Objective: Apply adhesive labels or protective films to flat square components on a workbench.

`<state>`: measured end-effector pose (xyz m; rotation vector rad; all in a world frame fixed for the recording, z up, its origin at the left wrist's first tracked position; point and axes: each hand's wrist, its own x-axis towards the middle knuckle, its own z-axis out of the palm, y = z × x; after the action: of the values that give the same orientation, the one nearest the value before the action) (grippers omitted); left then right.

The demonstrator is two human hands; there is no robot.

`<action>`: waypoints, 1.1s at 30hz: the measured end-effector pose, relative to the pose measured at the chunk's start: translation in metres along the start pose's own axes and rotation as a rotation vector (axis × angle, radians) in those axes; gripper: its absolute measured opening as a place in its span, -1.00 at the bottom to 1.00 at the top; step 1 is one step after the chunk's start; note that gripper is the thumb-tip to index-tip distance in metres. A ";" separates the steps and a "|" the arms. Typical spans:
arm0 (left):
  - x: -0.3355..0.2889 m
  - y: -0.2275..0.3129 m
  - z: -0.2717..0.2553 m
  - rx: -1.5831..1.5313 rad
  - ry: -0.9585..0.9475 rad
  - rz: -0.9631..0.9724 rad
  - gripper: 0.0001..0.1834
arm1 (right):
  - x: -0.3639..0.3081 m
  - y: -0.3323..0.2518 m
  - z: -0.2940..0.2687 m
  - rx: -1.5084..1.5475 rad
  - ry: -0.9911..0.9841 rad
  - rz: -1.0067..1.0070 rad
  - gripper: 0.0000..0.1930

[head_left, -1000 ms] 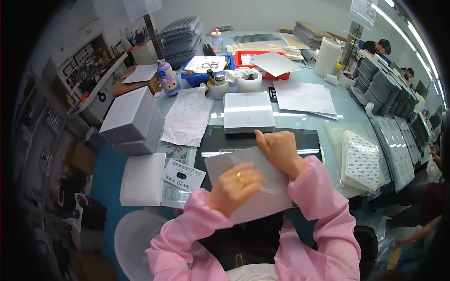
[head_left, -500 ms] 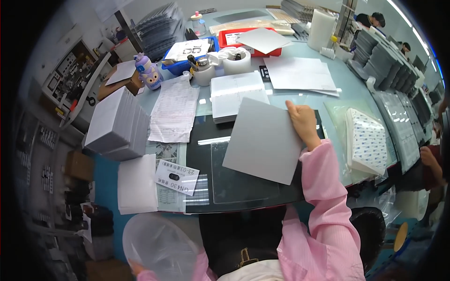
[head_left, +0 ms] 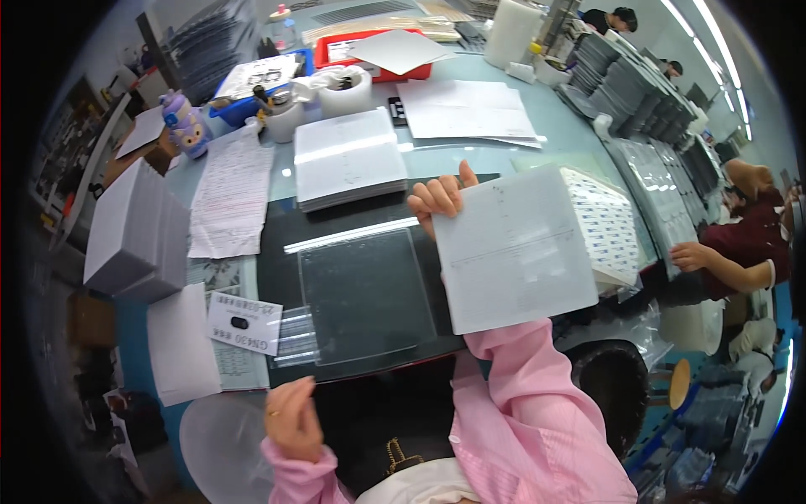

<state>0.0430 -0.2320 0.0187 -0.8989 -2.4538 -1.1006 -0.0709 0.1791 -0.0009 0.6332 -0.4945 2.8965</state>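
My right hand (head_left: 438, 200) grips a square grey-white sheet (head_left: 520, 252) by its upper left corner, thumb raised. The sheet is tilted up over the right of the black work mat (head_left: 369, 214), its face showing a faint line across the middle and small marks. My left hand (head_left: 294, 420) hovers at the front edge of the table, fingers curled together with nothing visible in them. On the mat lies a clear square plate (head_left: 361, 294). Behind it sits a stack of similar square sheets (head_left: 348, 155).
Tall sheet stacks (head_left: 138, 231) stand left, beside a written paper (head_left: 231, 197) and a printed card (head_left: 244, 322). Farther back are a blue basket (head_left: 231, 113), a red tray (head_left: 336, 52) and white papers (head_left: 470, 109). A translucent bin (head_left: 222, 445) sits below. Co-workers are at right.
My right hand has turned the sheet over, from a plain grey face to a paler marked one. My left hand has risen from the translucent bin. The view has shifted right.
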 end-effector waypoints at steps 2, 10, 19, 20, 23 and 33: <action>0.035 0.038 0.038 -0.247 -0.071 0.067 -0.69 | -0.003 -0.005 0.000 0.045 0.000 -0.033 -0.26; 0.068 0.091 0.111 -0.493 -0.237 0.137 -0.63 | -0.004 -0.023 -0.004 0.048 -0.116 -0.023 -0.28; 0.063 0.098 0.120 -0.340 -0.353 0.257 -0.58 | -0.006 -0.025 -0.011 -0.019 -0.166 -0.024 -0.25; 0.062 0.098 0.120 -0.354 -0.343 0.265 -0.58 | -0.006 -0.025 -0.012 -0.028 -0.152 -0.030 -0.25; 0.063 0.097 0.121 -0.383 -0.332 0.252 -0.58 | -0.006 -0.026 -0.013 -0.060 -0.144 -0.045 -0.25; 0.095 0.162 0.105 -0.451 -0.302 0.254 -0.25 | -0.013 -0.044 0.003 -0.534 0.053 -0.309 -0.30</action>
<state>0.0745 -0.0306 0.0877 -1.5647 -2.2524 -1.5452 -0.0493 0.2183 0.0090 0.4905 -1.0112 2.3382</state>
